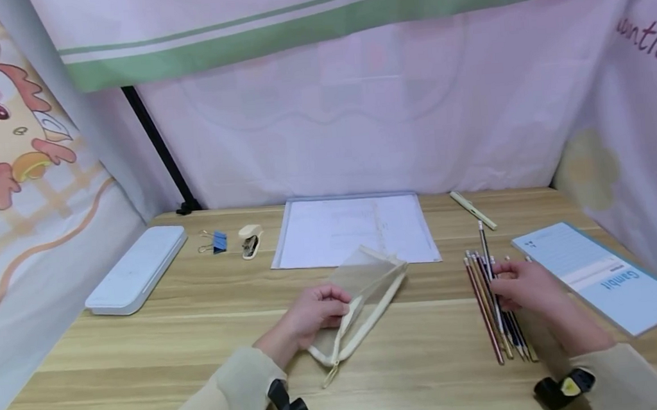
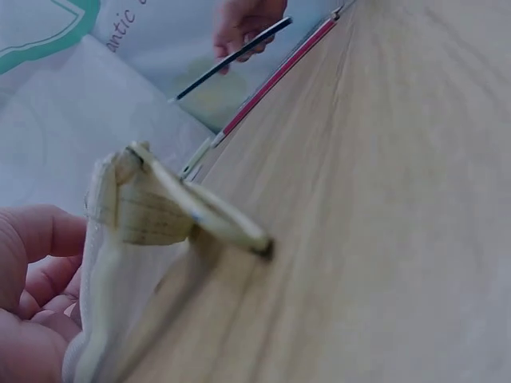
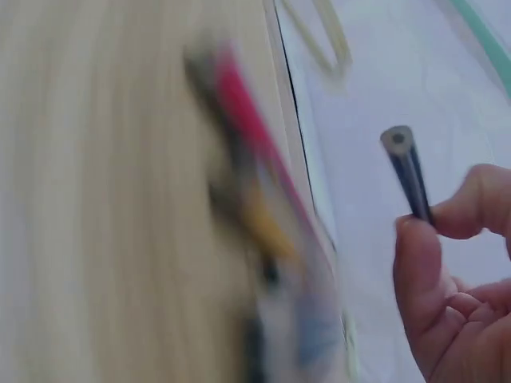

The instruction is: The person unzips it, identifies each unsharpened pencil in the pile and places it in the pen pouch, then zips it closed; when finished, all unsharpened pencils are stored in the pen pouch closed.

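My left hand (image 1: 332, 302) grips the near end of a cream mesh zip pouch (image 1: 369, 285) lying at the middle of the wooden table (image 1: 144, 361). In the left wrist view the pouch (image 2: 152, 215) stands up from the table beside my curled fingers (image 2: 32, 295). My right hand (image 1: 501, 279) pinches a dark pencil (image 1: 485, 244) between thumb and fingers, with its end raised off the wood (image 3: 407, 171). Under that hand several pencils (image 1: 497, 323) lie side by side, a red one (image 2: 279, 76) nearest the pouch.
A clear folder with paper (image 1: 356, 228) lies at the back, and a pale pen (image 1: 472, 210) to its right. A white case (image 1: 136, 268), a blue binder clip (image 1: 218, 241) and a small stapler (image 1: 250, 240) sit on the left. A blue booklet (image 1: 600, 274) lies at the right. Fabric walls close in three sides.
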{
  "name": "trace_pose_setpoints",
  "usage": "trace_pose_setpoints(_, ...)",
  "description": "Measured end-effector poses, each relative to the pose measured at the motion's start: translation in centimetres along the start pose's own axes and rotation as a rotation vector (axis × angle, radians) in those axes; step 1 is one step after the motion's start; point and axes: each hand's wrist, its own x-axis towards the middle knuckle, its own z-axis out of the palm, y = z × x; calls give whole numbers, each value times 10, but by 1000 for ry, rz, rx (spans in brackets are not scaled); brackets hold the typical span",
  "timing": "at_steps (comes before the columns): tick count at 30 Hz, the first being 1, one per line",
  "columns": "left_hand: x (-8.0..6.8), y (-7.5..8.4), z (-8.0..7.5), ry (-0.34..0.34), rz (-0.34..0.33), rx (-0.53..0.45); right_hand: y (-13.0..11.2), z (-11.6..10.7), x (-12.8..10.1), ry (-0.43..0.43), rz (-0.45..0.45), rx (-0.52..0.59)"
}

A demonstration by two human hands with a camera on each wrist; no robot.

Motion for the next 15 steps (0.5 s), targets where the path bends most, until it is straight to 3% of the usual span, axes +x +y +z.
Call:
trace_pose_setpoints(7,0,-3,7,27,32,-13,-26,48,-1,-88,-28,377)
trace_pose_setpoints(15,0,-3,8,47,56,-15,-52,101,2,-146,18,606)
